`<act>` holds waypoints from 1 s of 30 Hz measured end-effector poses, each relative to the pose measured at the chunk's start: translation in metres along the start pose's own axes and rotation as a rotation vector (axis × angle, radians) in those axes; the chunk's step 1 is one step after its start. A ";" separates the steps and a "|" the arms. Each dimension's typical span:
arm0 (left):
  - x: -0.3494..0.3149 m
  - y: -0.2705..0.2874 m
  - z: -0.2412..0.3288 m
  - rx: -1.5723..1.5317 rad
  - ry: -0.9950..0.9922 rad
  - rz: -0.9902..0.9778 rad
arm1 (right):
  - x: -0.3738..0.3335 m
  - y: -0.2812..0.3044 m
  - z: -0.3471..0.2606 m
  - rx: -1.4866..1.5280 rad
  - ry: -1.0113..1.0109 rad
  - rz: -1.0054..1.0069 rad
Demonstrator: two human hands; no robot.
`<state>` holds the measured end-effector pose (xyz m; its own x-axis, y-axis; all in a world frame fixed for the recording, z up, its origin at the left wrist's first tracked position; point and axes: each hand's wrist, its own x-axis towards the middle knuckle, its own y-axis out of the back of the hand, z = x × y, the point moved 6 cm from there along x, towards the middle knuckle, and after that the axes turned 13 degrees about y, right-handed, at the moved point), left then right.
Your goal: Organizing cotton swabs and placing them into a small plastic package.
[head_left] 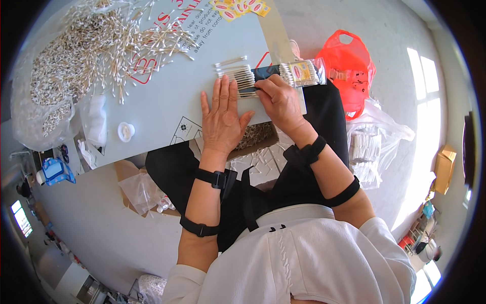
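A row of cotton swabs point(241, 76) lies side by side near the table's right edge. My left hand point(221, 116) rests flat with its fingers stretched out, the fingertips at the left part of this row. Just right of it, my right hand point(283, 104) is closed, thumb and fingers pinched together by the swabs' right ends. Whatever it pinches is hidden by the fingers. Beyond the right hand is a dark strip point(264, 72), then a clear packet of swabs point(286, 74) with a yellow label card point(304, 71).
A big heap of loose swabs point(76, 55) covers the table's far left. A small white cup point(126, 131) stands near the front edge. More yellow cards point(240, 7) lie at the far edge. A red plastic bag point(349, 66) is right of the table, and an open carton point(258, 138) sits below its edge.
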<state>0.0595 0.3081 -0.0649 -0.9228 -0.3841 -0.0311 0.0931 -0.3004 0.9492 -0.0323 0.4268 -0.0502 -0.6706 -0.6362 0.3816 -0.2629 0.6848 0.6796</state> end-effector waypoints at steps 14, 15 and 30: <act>0.001 0.000 0.000 -0.001 0.017 -0.006 | 0.006 -0.002 0.000 -0.002 0.013 -0.010; 0.001 0.001 0.001 0.007 0.010 0.008 | 0.009 -0.001 0.000 -0.014 0.018 0.010; 0.001 0.000 0.000 -0.004 0.006 0.011 | 0.015 -0.006 0.005 -0.017 0.001 0.012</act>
<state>0.0585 0.3078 -0.0650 -0.9195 -0.3925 -0.0224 0.1049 -0.2997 0.9482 -0.0441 0.4154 -0.0513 -0.6730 -0.6280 0.3907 -0.2427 0.6865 0.6854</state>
